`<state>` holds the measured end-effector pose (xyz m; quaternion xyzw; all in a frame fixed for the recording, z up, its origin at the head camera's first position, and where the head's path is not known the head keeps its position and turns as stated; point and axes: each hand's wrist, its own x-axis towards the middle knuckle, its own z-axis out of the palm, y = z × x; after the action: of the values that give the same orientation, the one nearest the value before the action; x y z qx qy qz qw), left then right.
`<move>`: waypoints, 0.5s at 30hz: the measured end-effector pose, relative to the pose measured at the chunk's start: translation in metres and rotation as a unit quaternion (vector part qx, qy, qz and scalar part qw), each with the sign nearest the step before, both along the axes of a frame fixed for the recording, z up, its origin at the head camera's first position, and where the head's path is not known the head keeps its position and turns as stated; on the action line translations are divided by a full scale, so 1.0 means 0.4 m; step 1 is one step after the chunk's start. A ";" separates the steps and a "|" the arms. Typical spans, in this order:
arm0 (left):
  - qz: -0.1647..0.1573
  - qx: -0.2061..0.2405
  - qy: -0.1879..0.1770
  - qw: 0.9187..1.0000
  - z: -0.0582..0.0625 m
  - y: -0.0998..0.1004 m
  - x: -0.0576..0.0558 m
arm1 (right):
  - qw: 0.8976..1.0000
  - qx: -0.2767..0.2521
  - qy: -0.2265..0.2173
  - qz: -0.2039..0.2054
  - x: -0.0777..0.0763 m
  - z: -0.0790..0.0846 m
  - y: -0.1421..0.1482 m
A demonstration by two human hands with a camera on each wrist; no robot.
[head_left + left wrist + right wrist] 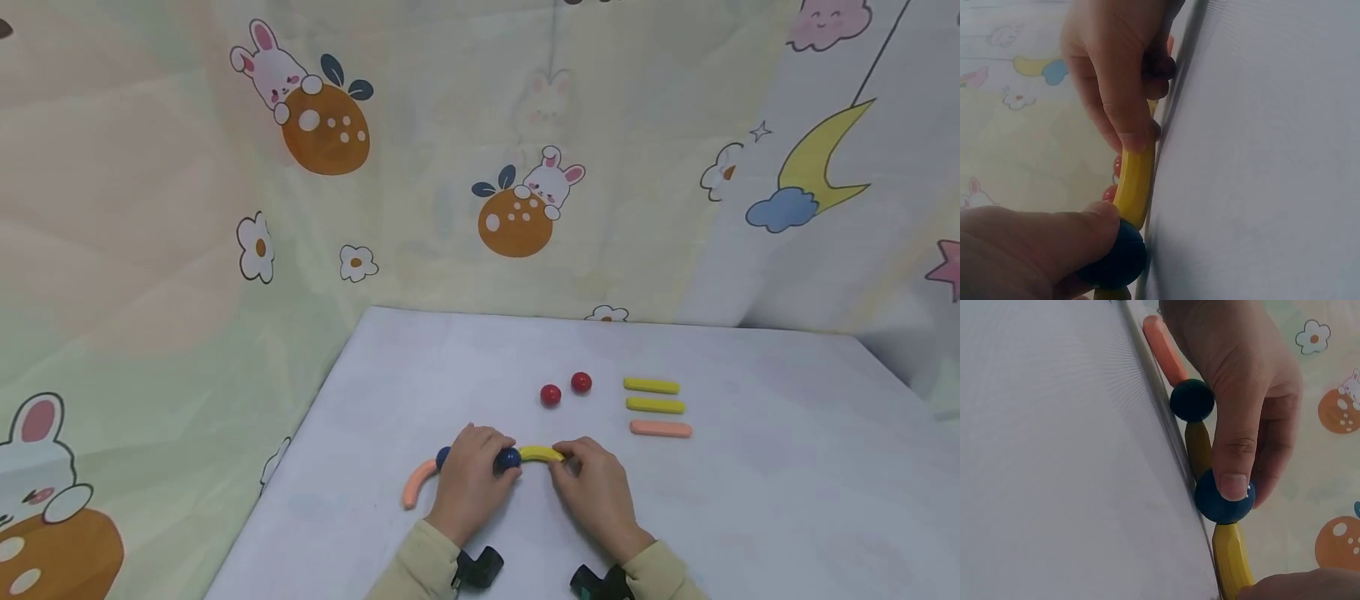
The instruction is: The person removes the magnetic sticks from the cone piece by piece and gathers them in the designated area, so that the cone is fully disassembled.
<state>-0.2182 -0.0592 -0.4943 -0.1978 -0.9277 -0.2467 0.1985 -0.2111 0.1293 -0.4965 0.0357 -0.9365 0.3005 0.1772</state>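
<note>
My left hand (472,483) pinches a dark blue ball (507,459) between thumb and fingers. A curved yellow stick (536,453) joins that ball on its right side, and my right hand (597,492) pinches the stick's far end. Beyond the held ball, the right wrist view shows another yellow stick (1198,447), then a second dark ball (1192,400) and a curved orange stick (1165,350), all in one line. In the head view my left hand covers the middle of this chain; the orange stick (418,485) curves out at its left end.
Two red balls (551,395) lie on the white table (787,467) beyond my hands. To their right are two straight yellow sticks (655,405) and one straight orange stick (661,429). A printed cloth (435,125) hangs behind the table.
</note>
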 end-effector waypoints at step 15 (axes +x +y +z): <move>0.057 0.006 0.008 0.998 0.009 -0.013 -0.001 | 0.997 -0.011 -0.024 -0.073 -0.004 0.017 0.129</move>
<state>-0.2185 -0.0645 -0.4908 -0.1455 -0.9344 -0.2385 0.2212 -0.2126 0.1811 -0.4896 -0.0423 -0.9372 0.2978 0.1766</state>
